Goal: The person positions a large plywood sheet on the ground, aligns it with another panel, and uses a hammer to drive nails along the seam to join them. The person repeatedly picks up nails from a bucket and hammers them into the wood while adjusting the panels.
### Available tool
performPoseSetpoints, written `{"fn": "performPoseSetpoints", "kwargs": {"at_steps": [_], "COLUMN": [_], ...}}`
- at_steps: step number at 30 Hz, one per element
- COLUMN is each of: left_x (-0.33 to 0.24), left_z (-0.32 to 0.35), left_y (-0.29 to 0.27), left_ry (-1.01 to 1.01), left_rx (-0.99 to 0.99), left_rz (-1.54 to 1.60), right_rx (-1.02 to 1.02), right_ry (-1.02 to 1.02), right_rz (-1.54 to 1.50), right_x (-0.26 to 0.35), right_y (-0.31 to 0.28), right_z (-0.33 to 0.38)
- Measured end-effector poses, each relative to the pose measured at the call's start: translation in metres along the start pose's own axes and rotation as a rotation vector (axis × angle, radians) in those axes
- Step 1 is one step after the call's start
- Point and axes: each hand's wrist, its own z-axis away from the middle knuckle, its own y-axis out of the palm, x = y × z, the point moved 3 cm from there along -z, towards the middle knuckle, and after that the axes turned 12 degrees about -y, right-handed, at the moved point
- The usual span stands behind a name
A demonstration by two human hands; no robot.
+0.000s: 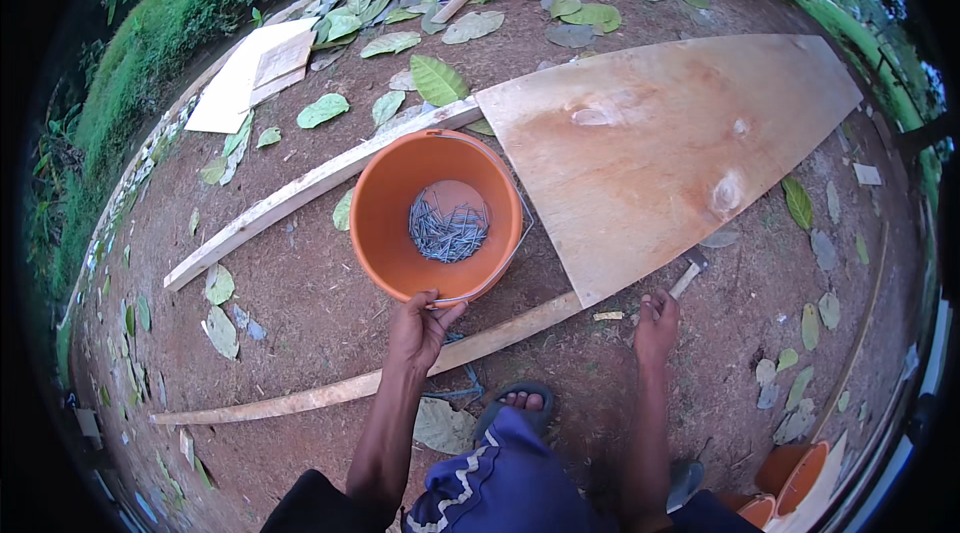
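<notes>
My left hand (418,331) grips the near rim of an orange bucket (385,223), fingers and thumb closed on the edge. A heap of loose nails (447,231) covers part of the bucket's bottom, and its mouth is tilted up toward me. The wire handle (524,233) hangs along the bucket's right side. To the right, my right hand (655,325) is closed around the wooden handle of a hammer (688,277). The hammer's dark head points away from me, close to the near edge of a plywood sheet (660,163).
Two wooden beams, a far one (290,203) and a near one (350,390), run leftward from the plywood over bare soil. A small wood scrap (608,316) lies by its near corner. Pale board pieces (235,83) and large leaves lie farther off. More orange buckets (800,478) stand lower right.
</notes>
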Motion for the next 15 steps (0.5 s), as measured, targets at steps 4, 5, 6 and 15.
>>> {"fn": "performPoseSetpoints", "kwargs": {"at_steps": [4,5,6,15], "left_x": [0.016,0.018,0.019,0.094], "left_z": [0.025,0.030,0.031,0.043], "left_y": [0.029,0.046,0.061,0.158], "left_ry": [-0.033,-0.045,-0.043,-0.313], "left_rx": [0.160,0.189,0.217,0.444], "left_rz": [-0.071,-0.105,-0.143,-0.687], "right_rx": [0.007,0.008,0.013,0.162], "right_ry": [-0.099,-0.095,-0.095,0.057], "right_rz": [0.274,0.329,0.370,0.382], "right_x": [-0.021,-0.024,-0.022,-0.034], "right_y": [-0.002,-0.008,-0.009,-0.013], "right_z": [0.008,0.014,0.020,0.050]}}
